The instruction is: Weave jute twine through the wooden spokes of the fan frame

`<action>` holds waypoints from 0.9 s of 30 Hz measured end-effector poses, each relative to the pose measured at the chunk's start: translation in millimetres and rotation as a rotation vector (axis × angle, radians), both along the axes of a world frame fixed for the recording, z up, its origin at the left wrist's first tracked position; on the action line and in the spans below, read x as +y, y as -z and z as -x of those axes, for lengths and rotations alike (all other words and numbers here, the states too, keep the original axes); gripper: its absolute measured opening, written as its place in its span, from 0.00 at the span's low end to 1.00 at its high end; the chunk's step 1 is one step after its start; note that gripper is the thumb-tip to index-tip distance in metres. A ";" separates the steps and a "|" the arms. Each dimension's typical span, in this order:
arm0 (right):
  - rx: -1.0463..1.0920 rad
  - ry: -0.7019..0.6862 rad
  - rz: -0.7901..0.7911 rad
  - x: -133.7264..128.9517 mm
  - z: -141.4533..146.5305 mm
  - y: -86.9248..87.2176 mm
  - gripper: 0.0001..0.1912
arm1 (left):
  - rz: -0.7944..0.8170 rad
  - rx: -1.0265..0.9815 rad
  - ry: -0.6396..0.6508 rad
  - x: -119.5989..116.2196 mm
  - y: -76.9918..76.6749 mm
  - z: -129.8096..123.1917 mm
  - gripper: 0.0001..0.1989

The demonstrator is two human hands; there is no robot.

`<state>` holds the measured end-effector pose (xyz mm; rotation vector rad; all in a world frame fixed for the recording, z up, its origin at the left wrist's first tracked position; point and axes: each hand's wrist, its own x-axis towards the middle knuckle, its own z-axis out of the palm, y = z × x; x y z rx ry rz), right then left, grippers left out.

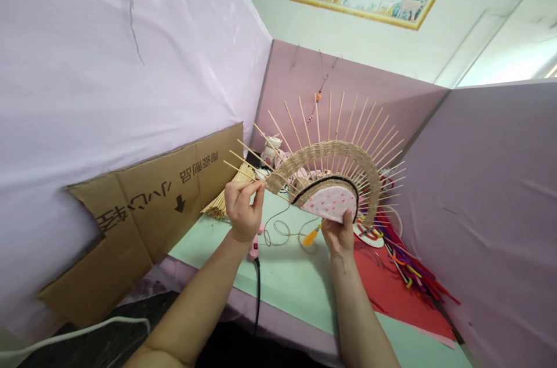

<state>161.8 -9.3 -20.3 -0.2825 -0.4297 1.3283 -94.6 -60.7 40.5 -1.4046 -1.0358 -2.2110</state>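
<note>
A half-round woven fan (329, 204) with a pink-dotted white centre and a dark braided edge is held up over the table. Thin wooden sticks spread out from it, and a tan woven twine band (331, 149) arches across them. My right hand (338, 234) grips the fan's lower edge, thumb in front. At the left end of the band my left hand (244, 208) is closed in a pinch; what lies between the fingertips is too small to make out. Loose cord (278, 233) hangs and curls below. An orange tassel (310, 238) is beside my right hand.
A bundle of sticks (217, 205) lies at left against a cardboard sheet (169, 199). On the green tabletop (291, 287) are a pink switched device (253, 249) with a black cable, red sheets (387, 287) and coloured pipe cleaners (409, 269). Cloth-covered partitions enclose three sides.
</note>
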 end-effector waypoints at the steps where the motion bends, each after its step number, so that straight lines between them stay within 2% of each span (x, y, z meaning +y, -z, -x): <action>1: -0.006 0.005 0.003 -0.1 0.6 0.6 0.13 | -0.005 -0.018 -0.004 1.0 1.6 -0.2 0.02; 3: -0.002 0.023 0.014 -0.5 2.0 1.4 0.14 | 0.010 -0.073 0.014 2.9 3.7 -1.6 0.03; 6: 0.008 0.033 0.023 -1.1 3.1 2.1 0.16 | 0.041 -0.199 0.115 5.8 3.8 -6.0 0.07; 10: -0.023 0.000 0.029 -1.4 1.8 2.9 0.18 | 0.063 -0.443 0.329 6.7 -0.4 -10.9 0.13; 16: 0.051 -0.018 0.083 -5.0 5.1 -1.5 0.12 | 0.238 -0.554 0.600 4.9 -5.3 -10.5 0.15; 21: 0.056 -0.026 0.066 -7.8 10.9 -5.6 0.08 | 0.209 -0.810 0.952 1.9 -10.8 -17.3 0.16; 24: 0.076 -0.012 0.074 -6.2 10.6 -3.2 0.06 | 0.185 -0.854 1.107 -2.5 -16.3 -22.7 0.18; 27: 0.072 -0.017 0.068 -3.5 7.3 0.5 0.10 | 0.177 -0.859 1.221 -3.9 -20.3 -26.5 0.20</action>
